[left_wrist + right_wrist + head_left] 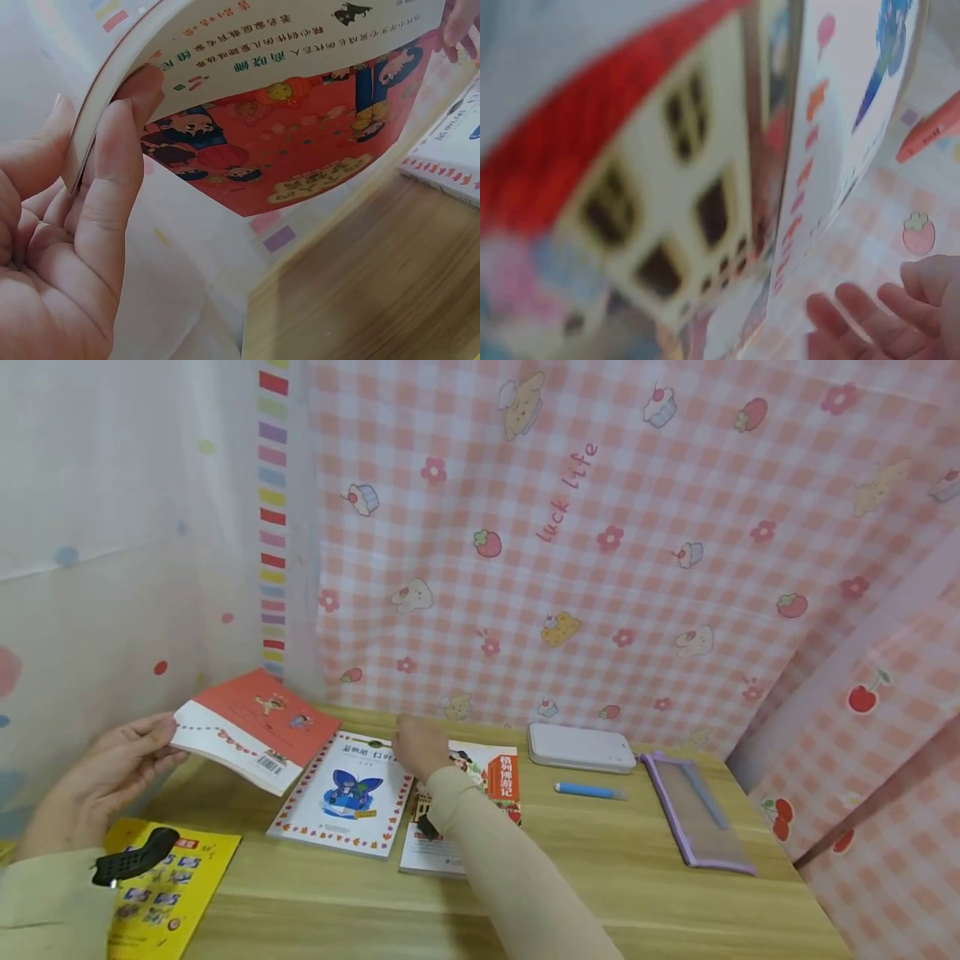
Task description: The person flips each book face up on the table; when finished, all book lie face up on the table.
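In the head view my left hand (112, 768) pinches the edge of a red-and-white paperback book (288, 722), raised and tilted at the left. Close up in the left wrist view, thumb and fingers grip that book (300, 150) along one edge. My right hand (422, 747) is over the top edges of two books: a white butterfly-cover book (348, 797) and a book with a red title panel (504, 777). The right wrist view shows the right hand (885, 322) with loosely bent fingers and nothing in them, a building-picture cover (697, 150) close to the camera.
A yellow book (180, 893) lies at the front left, partly behind the left forearm. To the right are a white case (581, 747), a blue marker (585, 790) and a purple-edged mesh pouch (705, 818). Checked curtain fabric (600, 568) hangs behind the wooden table (637, 877).
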Action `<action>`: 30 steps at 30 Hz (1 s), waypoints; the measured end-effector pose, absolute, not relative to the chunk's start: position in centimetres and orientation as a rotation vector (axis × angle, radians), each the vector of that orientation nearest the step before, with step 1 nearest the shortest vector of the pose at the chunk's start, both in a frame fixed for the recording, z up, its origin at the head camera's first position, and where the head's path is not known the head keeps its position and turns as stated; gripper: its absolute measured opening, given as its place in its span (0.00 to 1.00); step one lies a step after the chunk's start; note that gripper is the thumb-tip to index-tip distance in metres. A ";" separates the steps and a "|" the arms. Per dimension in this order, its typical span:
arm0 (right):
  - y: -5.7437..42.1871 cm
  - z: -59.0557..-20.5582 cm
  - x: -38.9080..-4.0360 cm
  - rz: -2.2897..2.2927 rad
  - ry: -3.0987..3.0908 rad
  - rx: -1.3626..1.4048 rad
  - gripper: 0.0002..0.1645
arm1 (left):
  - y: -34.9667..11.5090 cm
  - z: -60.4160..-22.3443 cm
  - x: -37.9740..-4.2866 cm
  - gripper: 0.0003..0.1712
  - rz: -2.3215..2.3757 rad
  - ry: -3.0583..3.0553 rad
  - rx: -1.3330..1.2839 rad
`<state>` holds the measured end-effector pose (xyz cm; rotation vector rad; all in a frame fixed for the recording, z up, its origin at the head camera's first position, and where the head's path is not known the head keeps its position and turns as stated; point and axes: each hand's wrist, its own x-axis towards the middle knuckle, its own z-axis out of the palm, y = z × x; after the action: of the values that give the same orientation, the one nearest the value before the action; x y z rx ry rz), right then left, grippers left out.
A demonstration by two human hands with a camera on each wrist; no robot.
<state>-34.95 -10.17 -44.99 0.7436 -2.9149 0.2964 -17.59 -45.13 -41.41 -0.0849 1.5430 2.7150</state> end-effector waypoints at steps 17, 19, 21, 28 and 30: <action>-14.4 -45.6 -33.3 2.464 -2.709 0.365 0.24 | -44.8 -41.4 -17.0 0.18 2.744 1.526 0.020; -14.5 -45.6 -33.2 2.571 -2.645 0.341 0.26 | -44.8 -41.3 -17.0 0.19 2.739 1.535 0.041; -14.5 -45.6 -33.2 2.659 -2.583 0.315 0.28 | -44.7 -41.4 -16.9 0.19 2.730 1.544 0.060; -14.6 -45.4 -33.3 2.803 -2.447 0.244 0.31 | -44.5 -41.4 -16.7 0.19 2.706 1.567 0.079; -14.6 -45.5 -33.3 2.816 -2.426 0.228 0.30 | -44.5 -41.3 -16.7 0.19 2.700 1.568 0.091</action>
<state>-33.29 -14.65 -45.48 0.2275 -2.4260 2.8157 -16.68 -44.55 -41.34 0.0914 1.5682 2.6999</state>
